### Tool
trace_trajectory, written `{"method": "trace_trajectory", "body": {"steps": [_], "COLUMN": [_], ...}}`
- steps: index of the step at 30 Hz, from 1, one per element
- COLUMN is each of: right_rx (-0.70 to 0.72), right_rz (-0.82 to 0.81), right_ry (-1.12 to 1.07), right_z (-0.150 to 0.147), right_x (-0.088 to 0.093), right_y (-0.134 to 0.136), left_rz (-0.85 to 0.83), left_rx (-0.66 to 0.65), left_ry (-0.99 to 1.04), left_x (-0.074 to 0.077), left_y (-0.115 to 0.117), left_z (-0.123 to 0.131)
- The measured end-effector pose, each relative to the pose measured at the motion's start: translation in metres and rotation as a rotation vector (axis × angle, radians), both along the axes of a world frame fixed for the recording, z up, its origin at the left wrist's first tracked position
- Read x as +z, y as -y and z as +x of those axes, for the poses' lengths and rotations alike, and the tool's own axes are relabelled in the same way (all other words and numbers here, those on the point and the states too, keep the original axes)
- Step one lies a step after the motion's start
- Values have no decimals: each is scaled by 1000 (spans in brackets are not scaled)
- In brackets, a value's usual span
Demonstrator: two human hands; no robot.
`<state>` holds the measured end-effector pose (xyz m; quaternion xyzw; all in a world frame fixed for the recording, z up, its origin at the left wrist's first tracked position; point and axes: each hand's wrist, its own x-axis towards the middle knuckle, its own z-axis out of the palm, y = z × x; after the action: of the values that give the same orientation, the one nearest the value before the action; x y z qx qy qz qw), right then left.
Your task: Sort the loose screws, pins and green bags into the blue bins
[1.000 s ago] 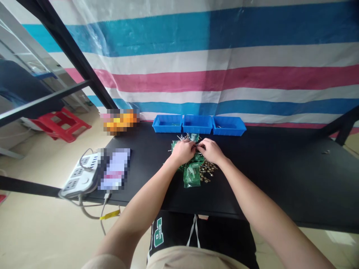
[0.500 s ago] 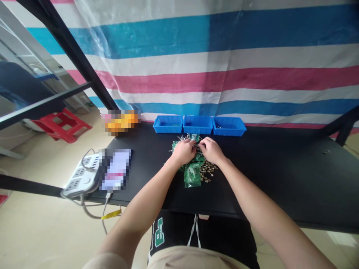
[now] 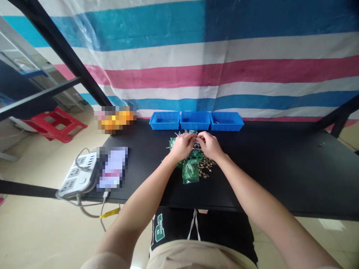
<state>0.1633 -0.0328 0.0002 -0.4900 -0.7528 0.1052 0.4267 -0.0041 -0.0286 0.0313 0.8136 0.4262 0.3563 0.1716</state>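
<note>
At the middle of the black tabletop [image 3: 269, 168], two bare hands meet over a heap of shanked metal bits [image 3: 206, 163] and green plastic packets.
The left hand [image 3: 182, 146] and right hand [image 3: 209, 145] bring their curled fingertips together at the heap's far side; whether they grip anything small cannot be told. Loose bits lie mostly right of the near green packet [image 3: 190, 172], with three blue bins [image 3: 195, 126] beyond. The bits look light, stiff and prone to roll, best pinched along the thin shank; the packets seem soft and slippery, easiest held by a flat edge.
</note>
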Motion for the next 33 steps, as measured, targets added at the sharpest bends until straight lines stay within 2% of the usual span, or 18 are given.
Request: {"method": "trace_trajectory", "body": {"steps": [4, 9, 13, 19, 23, 27, 33], "right_rx": [22, 23, 34, -26, 28, 16, -287], "right_rz": [13, 14, 32, 98, 48, -120, -222], "right_ry": [-152, -203, -157, -121, -149, -367, -965], "right_z": [-2, -6, -5, -2, -1, 4, 21], "right_x": [0, 4, 5, 7, 8, 4, 0], "right_y": [2, 5, 5, 5, 5, -2, -26], "left_rz": [-119, -195, -147, -78, -70, -83, -86], "left_rx": [76, 77, 113, 203, 246, 303, 288], "left_ry": [77, 87, 95, 73, 53, 84, 82], "left_x": [3, 2, 0, -1, 1, 4, 3], "left_y": [-1, -3, -6, -6, -6, -5, -7], "left_z": [1, 0, -1, -3, -3, -3, -5]}}
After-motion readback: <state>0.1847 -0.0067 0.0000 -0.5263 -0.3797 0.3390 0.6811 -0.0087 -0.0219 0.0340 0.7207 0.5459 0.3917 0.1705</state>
